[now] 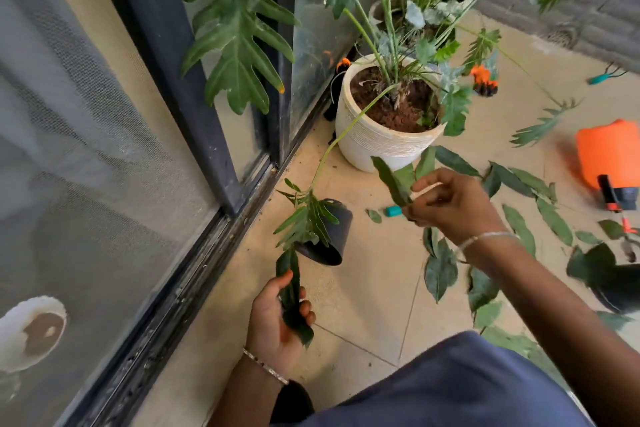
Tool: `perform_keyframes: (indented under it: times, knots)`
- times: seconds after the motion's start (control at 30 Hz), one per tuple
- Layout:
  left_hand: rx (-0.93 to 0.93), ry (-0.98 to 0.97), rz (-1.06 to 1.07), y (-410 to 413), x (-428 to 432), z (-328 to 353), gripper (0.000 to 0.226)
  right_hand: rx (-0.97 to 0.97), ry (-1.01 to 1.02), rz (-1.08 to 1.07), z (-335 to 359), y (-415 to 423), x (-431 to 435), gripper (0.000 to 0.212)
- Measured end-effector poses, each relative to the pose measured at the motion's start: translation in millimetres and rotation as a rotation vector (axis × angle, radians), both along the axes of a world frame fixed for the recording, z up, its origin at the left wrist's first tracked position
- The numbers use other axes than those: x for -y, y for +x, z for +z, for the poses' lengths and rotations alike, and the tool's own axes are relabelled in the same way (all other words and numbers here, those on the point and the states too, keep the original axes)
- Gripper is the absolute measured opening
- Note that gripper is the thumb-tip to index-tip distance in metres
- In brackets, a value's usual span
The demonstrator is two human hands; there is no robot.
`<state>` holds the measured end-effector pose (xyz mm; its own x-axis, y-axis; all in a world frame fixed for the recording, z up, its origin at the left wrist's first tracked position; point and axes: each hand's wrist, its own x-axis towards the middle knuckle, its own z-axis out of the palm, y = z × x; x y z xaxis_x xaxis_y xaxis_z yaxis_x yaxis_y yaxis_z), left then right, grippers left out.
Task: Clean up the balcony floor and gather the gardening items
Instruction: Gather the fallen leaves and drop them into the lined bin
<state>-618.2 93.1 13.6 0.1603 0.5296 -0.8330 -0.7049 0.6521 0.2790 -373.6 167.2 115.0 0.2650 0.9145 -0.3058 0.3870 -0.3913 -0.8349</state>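
Both hands clasp fallen leaves
Left hand [277,315] grips dark limp leaves [291,291]; right hand [450,204] pinches one long green leaf [391,180].

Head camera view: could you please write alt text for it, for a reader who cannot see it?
Both hands hold picked-up leaves: left hand a bunch, right hand one leaf. More leaves litter the tiled floor near a white pot, a tipped black pot and an orange sprayer.
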Motion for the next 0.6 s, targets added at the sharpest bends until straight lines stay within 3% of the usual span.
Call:
perform_keyframes:
  times: [0.13,0.33,0.5,0.6]
  knots:
    - [0.109,0.109,0.009,26.1,15.5,36.4,0.033,0.176,0.149,0.010,48.9,-29.6,63.2,0.020]
    - [0.161,0.349,0.004,55.8,18.4,70.9,0.062,0.432,0.160,0.162,26.1,-80.4,104.0,0.013]
    - [0.053,0.212,0.006,55.7,13.8,70.8,0.039,0.574,-0.012,0.496,16.4,-112.6,105.5,0.016]
    - [-0.089,0.140,0.080,45.8,8.6,55.9,0.023,0.338,-0.017,0.447,12.3,-103.8,105.2,0.014]
